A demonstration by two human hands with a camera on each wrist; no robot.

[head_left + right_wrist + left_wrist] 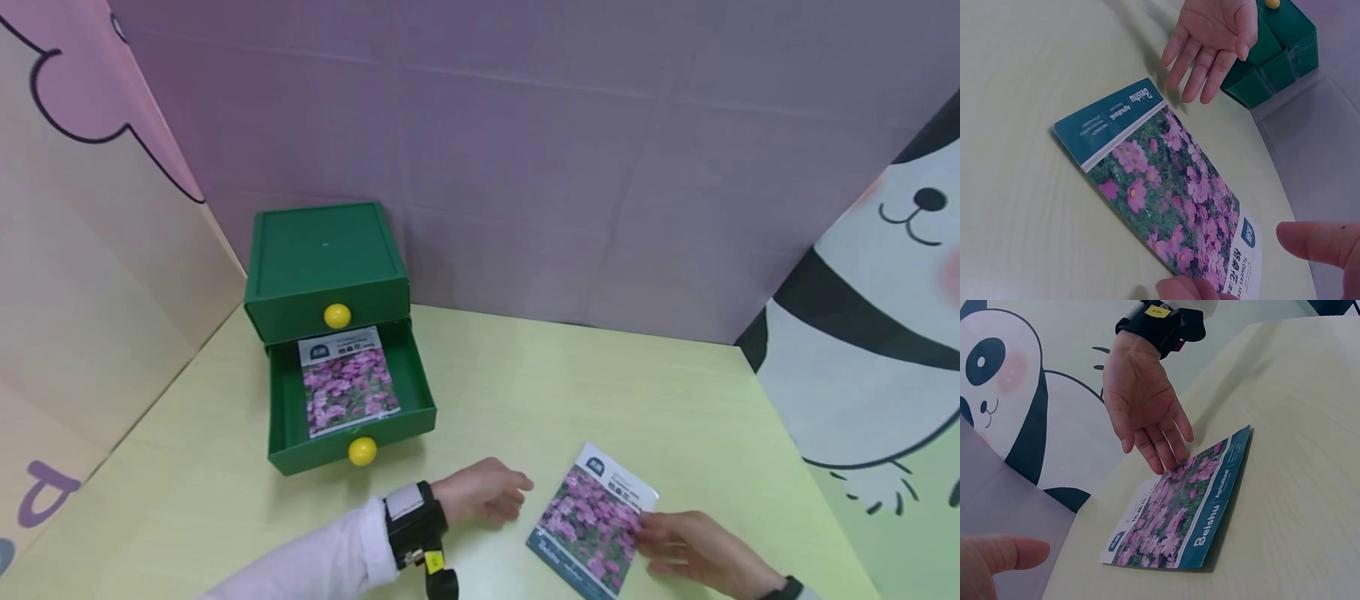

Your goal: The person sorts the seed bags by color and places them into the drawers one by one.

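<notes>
A seed packet (588,521) printed with pink flowers lies flat on the pale yellow-green table (600,392), also seen in the left wrist view (1179,512) and the right wrist view (1166,194). My right hand (686,546) rests its straight fingers (1163,447) on the packet's right edge, with the thumb held off it. My left hand (483,492) hovers open just left of the packet, palm and fingers relaxed (1213,37), holding nothing. A second, similar packet (347,382) lies inside the pulled-out lower drawer (285,417) of a green box (326,258).
The green box stands at the back left; each of its two drawers has a yellow knob (362,451), and the upper one is closed. Cardboard panels wall the table: pink on the left (90,275), purple behind (562,167), a panda picture on the right (870,333).
</notes>
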